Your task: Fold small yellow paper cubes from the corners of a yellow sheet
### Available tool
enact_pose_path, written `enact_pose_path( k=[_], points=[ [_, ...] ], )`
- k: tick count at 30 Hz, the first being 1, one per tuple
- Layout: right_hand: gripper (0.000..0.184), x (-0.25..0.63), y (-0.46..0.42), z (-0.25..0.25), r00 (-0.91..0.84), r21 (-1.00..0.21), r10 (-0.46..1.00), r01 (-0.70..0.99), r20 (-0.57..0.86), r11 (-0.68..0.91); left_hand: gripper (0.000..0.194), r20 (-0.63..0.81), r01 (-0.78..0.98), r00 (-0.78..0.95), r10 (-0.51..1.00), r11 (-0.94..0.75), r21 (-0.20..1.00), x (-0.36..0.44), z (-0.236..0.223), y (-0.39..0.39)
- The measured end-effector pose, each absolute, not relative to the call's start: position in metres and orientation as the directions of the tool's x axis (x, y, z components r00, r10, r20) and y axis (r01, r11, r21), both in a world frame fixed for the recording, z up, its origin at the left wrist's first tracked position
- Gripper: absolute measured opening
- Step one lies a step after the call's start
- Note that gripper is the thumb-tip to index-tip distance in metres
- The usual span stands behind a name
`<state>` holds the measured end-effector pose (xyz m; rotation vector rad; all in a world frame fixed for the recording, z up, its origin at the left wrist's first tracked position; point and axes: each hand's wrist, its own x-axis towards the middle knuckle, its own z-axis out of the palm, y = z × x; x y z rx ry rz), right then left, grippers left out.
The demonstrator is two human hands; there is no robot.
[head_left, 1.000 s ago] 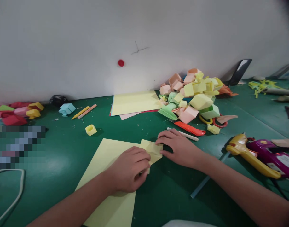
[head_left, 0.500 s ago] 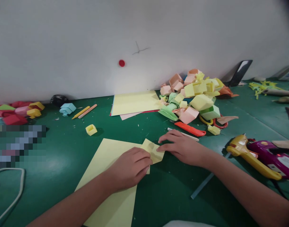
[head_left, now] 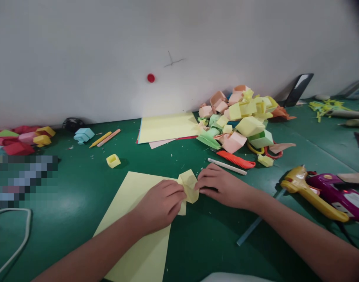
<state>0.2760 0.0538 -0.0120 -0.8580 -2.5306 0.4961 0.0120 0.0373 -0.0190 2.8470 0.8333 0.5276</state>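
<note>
Between my hands is a small creased piece of yellow paper (head_left: 190, 185), its near and right edges bent upward. My left hand (head_left: 163, 203) is closed on the left side of this piece, thumb mostly hidden. From the other side, my right hand (head_left: 219, 186) pinches its right edge with the fingertips. Under my left hand and forearm lies a large yellow paper sheet (head_left: 132, 196), flat on the green table (head_left: 202, 250). Another small strip of yellow paper (head_left: 182, 208) shows just below the folded piece.
Folded paper shapes (head_left: 240, 117) are heaped at the back right, near an orange cutter (head_left: 236, 159) and a white stick (head_left: 227, 166). Far right lie yellow (head_left: 314, 196) and purple (head_left: 340, 196) glue guns. A small yellow paper box (head_left: 113, 161) stands left; stacked sheets (head_left: 167, 127) lie behind.
The small yellow paper has turned and its right side has bent up. My right hand has shifted slightly left and closed on its edge; my left hand stays nearly in place.
</note>
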Motion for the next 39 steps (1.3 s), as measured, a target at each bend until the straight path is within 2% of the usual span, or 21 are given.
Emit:
enact_pose_path(
  k=[6,14,20,39],
  points=[
    [0.013,0.260,0.052,-0.018,-0.614,-0.497,0.741,0.570,0.273,0.655,0.027,0.333,0.460,0.786,0.521,-0.853,0.249,0.013,-0.017,0.038],
    [0.009,0.245,0.047,-0.024,-0.501,-0.514,0.824,0.649,0.265,0.561,0.027,0.330,0.459,0.795,0.508,-0.861,0.219,0.014,-0.018,0.039],
    [0.008,0.242,0.046,-0.025,-0.484,-0.492,0.841,0.686,0.240,0.535,0.034,0.319,0.425,0.823,0.471,-0.882,0.206,0.013,-0.017,0.039],
    [0.009,0.241,0.045,-0.024,-0.464,-0.498,0.857,0.702,0.223,0.509,0.034,0.258,0.425,0.851,0.457,-0.889,0.170,0.015,-0.012,0.037]
  ],
)
